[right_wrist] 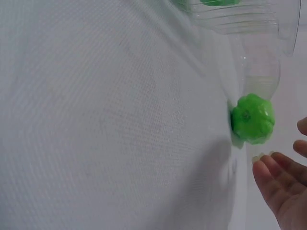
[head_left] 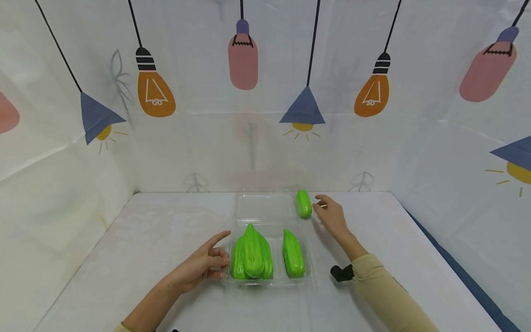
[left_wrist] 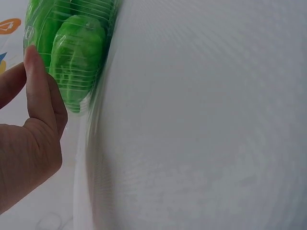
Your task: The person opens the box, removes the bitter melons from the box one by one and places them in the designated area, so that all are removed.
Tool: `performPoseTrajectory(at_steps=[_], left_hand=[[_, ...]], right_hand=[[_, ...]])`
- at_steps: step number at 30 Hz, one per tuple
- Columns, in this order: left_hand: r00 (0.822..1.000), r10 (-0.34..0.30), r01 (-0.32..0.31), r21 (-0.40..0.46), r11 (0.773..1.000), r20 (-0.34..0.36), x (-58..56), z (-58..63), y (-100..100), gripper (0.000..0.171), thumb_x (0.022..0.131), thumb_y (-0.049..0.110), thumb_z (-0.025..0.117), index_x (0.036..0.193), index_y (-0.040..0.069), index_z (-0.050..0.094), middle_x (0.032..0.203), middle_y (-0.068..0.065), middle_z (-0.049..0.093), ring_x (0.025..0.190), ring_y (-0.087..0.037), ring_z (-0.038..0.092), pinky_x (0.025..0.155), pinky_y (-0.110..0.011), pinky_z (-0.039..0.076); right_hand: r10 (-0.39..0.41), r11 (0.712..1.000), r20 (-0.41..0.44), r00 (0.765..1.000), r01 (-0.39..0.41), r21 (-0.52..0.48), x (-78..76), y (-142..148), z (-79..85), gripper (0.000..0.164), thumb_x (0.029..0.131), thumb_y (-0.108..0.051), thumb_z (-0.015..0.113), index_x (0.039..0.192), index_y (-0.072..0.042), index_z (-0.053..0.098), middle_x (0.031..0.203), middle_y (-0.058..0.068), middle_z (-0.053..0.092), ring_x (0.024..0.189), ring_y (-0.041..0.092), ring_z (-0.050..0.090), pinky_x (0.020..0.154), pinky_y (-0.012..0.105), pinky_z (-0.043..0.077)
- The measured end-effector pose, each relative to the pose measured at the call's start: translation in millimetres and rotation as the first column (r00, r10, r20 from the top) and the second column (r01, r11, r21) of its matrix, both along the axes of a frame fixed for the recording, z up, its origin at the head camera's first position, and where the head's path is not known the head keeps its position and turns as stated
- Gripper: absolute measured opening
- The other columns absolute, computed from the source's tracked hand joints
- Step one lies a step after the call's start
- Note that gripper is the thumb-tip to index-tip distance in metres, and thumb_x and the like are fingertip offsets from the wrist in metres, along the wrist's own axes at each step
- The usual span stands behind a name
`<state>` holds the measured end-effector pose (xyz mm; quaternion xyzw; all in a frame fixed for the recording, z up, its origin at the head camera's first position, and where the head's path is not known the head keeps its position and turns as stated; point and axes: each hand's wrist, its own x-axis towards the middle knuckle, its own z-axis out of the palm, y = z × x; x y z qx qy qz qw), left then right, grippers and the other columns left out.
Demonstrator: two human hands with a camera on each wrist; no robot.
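A clear plastic clamshell box (head_left: 275, 249) stands with its lid (head_left: 265, 208) folded back. Its left part holds several bright green, ribbed, pointed vegetables (head_left: 252, 256); one more green vegetable (head_left: 293, 254) lies in its right part. Outside, beside the lid's right edge, rests a single green vegetable (head_left: 303, 204), its lobed end (right_wrist: 253, 119) facing the right wrist camera. My left hand (head_left: 207, 263) has its fingertips at the box's left wall, index finger stretched forward. Just right of the loose vegetable, my right hand (head_left: 332, 217) is held with fingers spread and nothing between them.
The white-covered table (head_left: 157, 230) meets a white sheet wall (head_left: 199, 147) printed with hanging lamps at the back and sides. A small black object (head_left: 342, 273) shows by the right sleeve (head_left: 386, 290).
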<state>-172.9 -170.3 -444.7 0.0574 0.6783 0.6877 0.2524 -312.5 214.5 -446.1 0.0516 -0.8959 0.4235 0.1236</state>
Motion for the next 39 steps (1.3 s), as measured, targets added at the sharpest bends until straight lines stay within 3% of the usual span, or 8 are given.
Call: performPoseTrajectory(at_steps=[8,13,19,29,39], left_hand=[[1.0,-0.001,0.001,0.008,1.0,0.006,-0.1,-0.3,-1,0.083,0.096,0.015,0.065,0.159,0.026,0.013,0.095,0.001,0.055,0.077,-0.011,0.057,0.069,-0.023,0.057],[1.0,-0.002,0.002,0.01,1.0,0.003,-0.5,0.4,-1,0.083,0.096,0.016,0.065,0.159,0.026,0.013,0.096,0.001,0.055,0.076,-0.011,0.057,0.069,-0.023,0.057],[1.0,-0.004,0.004,0.005,1.0,-0.003,-0.5,0.6,-1,0.083,0.096,0.016,0.065,0.159,0.026,0.012,0.096,0.001,0.055,0.076,-0.011,0.057,0.069,-0.023,0.056],[1.0,-0.011,0.011,0.004,1.0,-0.001,-0.2,-0.1,-1,0.082,0.097,0.014,0.063,0.159,0.025,0.011,0.094,0.002,0.055,0.076,-0.011,0.057,0.069,-0.023,0.057],[1.0,-0.015,0.015,0.009,1.0,0.006,0.2,1.4,-1,0.082,0.097,0.013,0.062,0.16,0.025,0.01,0.095,0.001,0.054,0.074,-0.01,0.058,0.068,-0.022,0.056]], right_hand=[[0.024,1.0,-0.118,0.993,-0.024,0.0,5.8,-6,12.1,0.034,0.096,-0.018,0.06,0.127,-0.006,0.064,0.108,0.016,0.071,0.096,0.03,0.068,0.082,0.043,0.055],[0.076,0.997,-0.138,0.987,-0.075,0.007,11.3,-13,23.0,0.035,0.095,-0.018,0.06,0.128,-0.006,0.064,0.106,0.015,0.071,0.094,0.029,0.068,0.078,0.038,0.055],[0.166,0.986,-0.091,0.982,-0.165,0.009,21.6,-25,36.4,0.037,0.096,-0.024,0.062,0.131,-0.011,0.062,0.107,0.014,0.07,0.096,0.029,0.068,0.07,0.032,0.055],[0.295,0.955,0.014,0.955,-0.296,0.027,38.6,-44,50.2,0.049,0.096,-0.034,0.064,0.141,-0.015,0.055,0.114,0.014,0.069,0.098,0.027,0.068,0.071,0.031,0.056],[0.404,0.909,0.094,0.91,-0.41,0.067,55.6,-61,56.3,0.055,0.094,-0.038,0.066,0.144,-0.019,0.052,0.124,0.014,0.066,0.102,0.025,0.067,0.079,0.037,0.057]])
